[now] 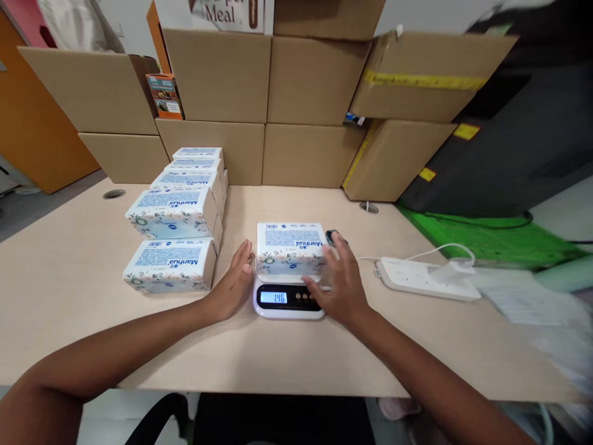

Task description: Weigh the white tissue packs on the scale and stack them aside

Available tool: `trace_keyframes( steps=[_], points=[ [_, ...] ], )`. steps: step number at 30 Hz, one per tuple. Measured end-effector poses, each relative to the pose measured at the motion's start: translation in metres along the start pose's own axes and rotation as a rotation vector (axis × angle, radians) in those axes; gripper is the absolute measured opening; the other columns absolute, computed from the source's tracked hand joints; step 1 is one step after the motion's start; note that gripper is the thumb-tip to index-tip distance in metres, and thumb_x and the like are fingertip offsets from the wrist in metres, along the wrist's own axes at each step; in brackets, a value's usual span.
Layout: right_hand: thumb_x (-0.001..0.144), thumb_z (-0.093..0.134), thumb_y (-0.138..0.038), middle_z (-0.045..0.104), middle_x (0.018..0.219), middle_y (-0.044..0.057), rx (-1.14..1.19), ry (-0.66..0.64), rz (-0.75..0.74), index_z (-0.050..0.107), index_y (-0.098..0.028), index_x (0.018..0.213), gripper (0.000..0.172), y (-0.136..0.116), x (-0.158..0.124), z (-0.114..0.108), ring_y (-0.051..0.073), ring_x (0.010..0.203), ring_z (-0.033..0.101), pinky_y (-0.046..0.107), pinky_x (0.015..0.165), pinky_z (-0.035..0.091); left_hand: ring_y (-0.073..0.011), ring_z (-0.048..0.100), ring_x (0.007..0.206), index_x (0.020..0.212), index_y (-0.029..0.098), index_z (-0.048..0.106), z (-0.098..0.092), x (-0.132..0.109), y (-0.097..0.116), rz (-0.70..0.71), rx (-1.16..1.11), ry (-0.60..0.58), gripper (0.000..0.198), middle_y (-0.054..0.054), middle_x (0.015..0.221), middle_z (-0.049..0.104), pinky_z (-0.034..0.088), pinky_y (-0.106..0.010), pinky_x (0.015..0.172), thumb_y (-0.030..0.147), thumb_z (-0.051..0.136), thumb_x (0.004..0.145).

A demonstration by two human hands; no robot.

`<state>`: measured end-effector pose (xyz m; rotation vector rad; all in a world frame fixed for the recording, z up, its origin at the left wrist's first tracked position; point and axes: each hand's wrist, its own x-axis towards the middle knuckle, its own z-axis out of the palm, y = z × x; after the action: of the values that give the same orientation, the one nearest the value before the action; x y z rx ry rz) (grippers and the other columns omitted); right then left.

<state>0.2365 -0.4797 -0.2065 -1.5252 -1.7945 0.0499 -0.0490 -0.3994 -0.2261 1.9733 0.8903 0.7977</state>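
A white floral pack of tissues (291,247) marked "Manhua" rests on a white kitchen scale (290,313) with a lit display. Beside the left edge of the scale, my left hand (235,285) stands on its side, fingers stretched out and holding nothing. My right hand (343,281) is at the pack's right side, fingers spread, its thumb over the scale's buttons; whether the fingertips touch the pack I cannot tell. A small dark object (330,237) shows by its fingertips. Several more tissue packs (169,266) are stacked in a row to the left.
Cardboard boxes (213,77) are piled along the table's back edge. A white power strip (426,278) with a plug and cable lies to the right, near a green surface (482,238) and a large dark object (509,148). Cable holes (114,194) pierce the tabletop.
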Motion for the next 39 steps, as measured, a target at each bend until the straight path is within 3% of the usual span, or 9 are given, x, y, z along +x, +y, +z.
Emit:
trace_keyframes(
  steps=[2, 4, 9, 13, 16, 22, 29, 34, 39],
  points=[
    [0.103, 0.064, -0.049, 0.052, 0.173, 0.007, -0.162, -0.108, -0.188, 0.051, -0.039, 0.161, 0.06, -0.007, 0.022, 0.003, 0.041, 0.167, 0.038, 0.077, 0.138, 0.01, -0.0422, 0.017, 0.174, 0.18, 0.034, 0.0, 0.002, 0.001, -0.001, -0.042, -0.067, 0.034, 0.09, -0.004, 0.191, -0.003, 0.026, -0.055, 0.141, 0.08, 0.026, 0.107],
    [0.104, 0.062, -0.038, 0.053, 0.173, 0.009, -0.287, -0.21, -0.283, 0.051, -0.034, 0.162, 0.059, -0.015, 0.058, 0.012, 0.039, 0.164, 0.043, 0.077, 0.138, 0.009, -0.0407, 0.013, 0.175, 0.18, 0.03, -0.005, 0.004, 0.002, 0.001, -0.078, -0.072, 0.077, 0.098, -0.007, 0.19, -0.007, 0.02, -0.054, 0.143, 0.083, 0.028, 0.105],
    [0.097, 0.071, -0.027, 0.052, 0.172, 0.017, -0.487, -0.438, -0.149, 0.054, -0.02, 0.157, 0.062, -0.027, 0.181, 0.067, 0.033, 0.16, 0.049, 0.056, 0.134, 0.034, -0.0329, -0.014, 0.175, 0.18, 0.023, -0.009, 0.002, -0.002, 0.018, -0.142, -0.021, 0.074, 0.108, -0.01, 0.189, -0.013, -0.003, -0.055, 0.143, 0.089, 0.022, 0.101],
    [0.095, 0.074, -0.022, 0.054, 0.169, 0.022, -0.498, -0.426, -0.119, 0.058, -0.015, 0.148, 0.055, -0.032, 0.265, 0.126, 0.032, 0.157, 0.053, 0.049, 0.127, 0.041, -0.0252, -0.02, 0.173, 0.18, 0.017, -0.011, -0.003, -0.01, 0.033, -0.232, 0.005, -0.043, 0.109, -0.007, 0.187, -0.021, -0.007, -0.048, 0.143, 0.088, 0.013, 0.101],
    [0.094, 0.075, -0.019, 0.061, 0.161, 0.024, -0.485, -0.417, -0.13, 0.06, -0.015, 0.142, 0.05, -0.035, 0.299, 0.16, 0.033, 0.15, 0.058, 0.049, 0.122, 0.044, -0.0235, -0.019, 0.174, 0.18, 0.013, -0.006, -0.005, -0.012, 0.039, -0.269, 0.004, -0.098, 0.111, -0.006, 0.186, -0.022, -0.006, -0.046, 0.143, 0.088, 0.01, 0.1],
    [0.096, 0.074, -0.02, 0.057, 0.165, 0.023, -0.448, -0.393, -0.147, 0.057, -0.014, 0.149, 0.056, -0.021, 0.318, 0.189, 0.033, 0.155, 0.053, 0.048, 0.126, 0.039, -0.0258, -0.014, 0.175, 0.181, 0.013, 0.0, -0.007, -0.012, 0.039, -0.332, -0.04, -0.15, 0.111, -0.006, 0.188, -0.016, -0.002, -0.046, 0.145, 0.088, 0.018, 0.101],
    [0.094, 0.076, -0.024, 0.056, 0.166, 0.022, -0.405, -0.352, -0.11, 0.055, -0.014, 0.155, 0.065, -0.006, 0.319, 0.198, 0.032, 0.158, 0.051, 0.047, 0.131, 0.034, -0.029, 0.002, 0.177, 0.178, 0.021, 0.022, -0.006, -0.015, 0.038, -0.243, -0.101, -0.061, 0.092, -0.011, 0.19, 0.0, 0.009, -0.056, 0.145, 0.08, 0.028, 0.107],
    [0.093, 0.076, -0.026, 0.053, 0.17, 0.02, -0.386, -0.333, -0.088, 0.056, -0.016, 0.156, 0.067, -0.001, 0.32, 0.2, 0.033, 0.16, 0.048, 0.05, 0.133, 0.03, -0.0347, 0.009, 0.177, 0.176, 0.017, 0.026, -0.006, -0.014, 0.038, -0.187, -0.099, -0.034, 0.091, -0.019, 0.189, 0.008, 0.014, -0.059, 0.144, 0.078, 0.031, 0.108],
    [0.091, 0.078, -0.026, 0.062, 0.163, 0.018, -0.385, -0.335, -0.076, 0.06, -0.018, 0.153, 0.065, 0.006, 0.321, 0.191, 0.031, 0.154, 0.054, 0.046, 0.13, 0.036, -0.037, 0.016, 0.175, 0.174, 0.017, 0.028, -0.004, -0.015, 0.034, -0.18, -0.101, -0.02, 0.087, -0.02, 0.188, 0.009, 0.018, -0.06, 0.143, 0.076, 0.033, 0.109]
  ],
)
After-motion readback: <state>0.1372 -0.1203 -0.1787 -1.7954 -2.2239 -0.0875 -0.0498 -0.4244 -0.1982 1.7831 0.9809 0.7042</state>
